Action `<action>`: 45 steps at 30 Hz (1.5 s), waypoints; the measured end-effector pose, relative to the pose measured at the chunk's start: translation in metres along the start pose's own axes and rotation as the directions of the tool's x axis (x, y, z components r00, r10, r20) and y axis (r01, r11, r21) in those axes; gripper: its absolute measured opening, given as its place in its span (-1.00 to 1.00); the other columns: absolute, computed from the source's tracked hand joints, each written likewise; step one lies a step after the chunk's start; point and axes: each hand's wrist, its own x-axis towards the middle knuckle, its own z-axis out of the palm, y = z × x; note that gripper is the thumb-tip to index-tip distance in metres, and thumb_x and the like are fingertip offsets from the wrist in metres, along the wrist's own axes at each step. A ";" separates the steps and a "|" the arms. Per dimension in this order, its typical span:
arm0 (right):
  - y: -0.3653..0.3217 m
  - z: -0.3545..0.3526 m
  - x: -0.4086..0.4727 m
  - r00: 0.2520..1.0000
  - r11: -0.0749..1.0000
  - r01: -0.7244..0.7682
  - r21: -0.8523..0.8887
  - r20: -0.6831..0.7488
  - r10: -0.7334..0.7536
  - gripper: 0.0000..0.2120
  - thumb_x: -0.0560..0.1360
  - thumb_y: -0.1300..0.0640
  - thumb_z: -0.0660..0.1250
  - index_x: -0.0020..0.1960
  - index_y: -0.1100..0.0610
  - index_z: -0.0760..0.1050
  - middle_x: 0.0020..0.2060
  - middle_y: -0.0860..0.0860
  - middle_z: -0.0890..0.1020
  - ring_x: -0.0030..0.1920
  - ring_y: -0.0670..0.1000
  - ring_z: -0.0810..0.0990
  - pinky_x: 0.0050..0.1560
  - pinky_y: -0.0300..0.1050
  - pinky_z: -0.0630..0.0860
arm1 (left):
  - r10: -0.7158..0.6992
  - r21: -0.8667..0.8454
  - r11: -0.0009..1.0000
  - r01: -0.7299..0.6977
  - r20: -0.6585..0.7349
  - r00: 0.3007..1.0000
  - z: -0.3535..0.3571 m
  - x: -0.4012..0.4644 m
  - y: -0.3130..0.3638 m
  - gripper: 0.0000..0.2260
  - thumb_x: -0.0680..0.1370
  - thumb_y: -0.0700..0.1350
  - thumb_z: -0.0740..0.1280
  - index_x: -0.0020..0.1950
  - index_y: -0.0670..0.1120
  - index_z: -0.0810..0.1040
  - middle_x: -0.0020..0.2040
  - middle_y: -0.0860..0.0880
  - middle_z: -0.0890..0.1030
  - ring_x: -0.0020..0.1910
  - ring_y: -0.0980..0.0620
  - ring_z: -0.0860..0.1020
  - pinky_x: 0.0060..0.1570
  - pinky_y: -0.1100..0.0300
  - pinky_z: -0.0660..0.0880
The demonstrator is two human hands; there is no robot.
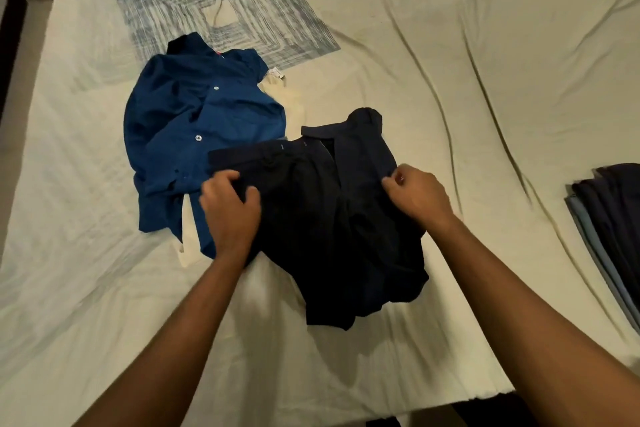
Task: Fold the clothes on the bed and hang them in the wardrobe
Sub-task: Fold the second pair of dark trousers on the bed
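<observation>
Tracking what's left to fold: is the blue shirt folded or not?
Not folded. The blue shirt lies crumpled on the bed, front open, sleeve bunched.

Two bare forearms and two bare hands, seen from the wearer's own head.

The left hand [230,210] and the right hand [417,196] are uncovered, with no gloves, and no rings or bracelets show on the parts in view. Both forearms are bare along their whole visible length, from the wrists to the bottom edge of the view, with no sleeve, cuff, watch or strap to be seen on either. The forearms are slim and taper toward narrow wrists. One short fingernail shows on the right hand, catching a little light. The hands look slightly blurred, so finer marks on them cannot be made out.
</observation>
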 end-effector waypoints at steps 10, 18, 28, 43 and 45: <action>-0.010 0.062 0.022 0.971 0.992 -0.070 0.105 0.235 0.043 -0.35 0.55 -0.16 0.33 0.50 0.16 0.27 0.38 0.18 0.45 0.35 0.23 0.46 0.31 0.11 0.44 | -0.379 -0.146 0.909 0.390 0.098 0.920 0.015 0.040 -0.013 -0.64 0.58 -0.03 0.37 0.29 -0.16 0.42 0.14 -0.13 0.54 0.12 -0.15 0.53 0.03 0.09 0.44; 0.003 0.061 0.010 0.999 0.997 -0.016 0.077 -0.029 0.019 -0.88 0.56 0.11 0.27 0.08 0.08 0.50 0.02 0.05 0.61 0.07 0.16 0.57 0.05 0.07 0.53 | 0.050 -0.049 0.997 -0.054 -0.079 0.996 0.008 -0.007 0.022 -0.88 0.61 -0.11 0.30 -0.02 -0.15 0.46 -0.07 -0.10 0.54 -0.06 -0.09 0.50 -0.09 0.13 0.33; -0.029 0.017 -0.025 0.999 0.559 -0.029 0.829 0.040 -0.008 -0.61 0.51 -0.27 0.33 0.25 -0.10 0.48 0.07 -0.11 0.66 0.11 -0.06 0.65 0.18 -0.09 0.57 | 0.396 -0.366 0.904 -0.223 0.514 0.761 0.053 -0.063 0.125 -0.82 0.58 -0.26 0.32 0.13 -0.08 0.61 -0.08 0.13 0.65 -0.08 0.29 0.61 -0.08 0.44 0.46; 0.013 -0.172 -0.089 0.993 0.084 -0.048 0.995 0.056 -0.100 -0.71 0.51 0.05 0.31 0.17 0.15 0.59 0.07 0.12 0.70 0.11 0.11 0.67 0.18 -0.01 0.59 | -0.084 -0.318 0.770 0.553 0.809 0.582 0.126 0.023 0.193 -0.48 0.46 0.30 0.28 0.29 0.02 0.51 0.42 -0.20 0.46 0.39 -0.15 0.43 0.39 -0.09 0.32; 0.014 -0.202 -0.100 0.993 0.031 -0.028 0.999 0.031 -0.117 -0.72 0.46 0.05 0.35 0.09 0.15 0.65 0.01 0.12 0.71 0.03 0.08 0.69 0.06 -0.06 0.64 | -0.055 -0.254 0.790 0.559 0.877 0.477 0.110 -0.007 0.233 -0.57 0.64 0.19 0.19 0.30 -0.11 0.50 0.40 -0.28 0.45 0.25 -0.11 0.54 0.26 0.06 0.47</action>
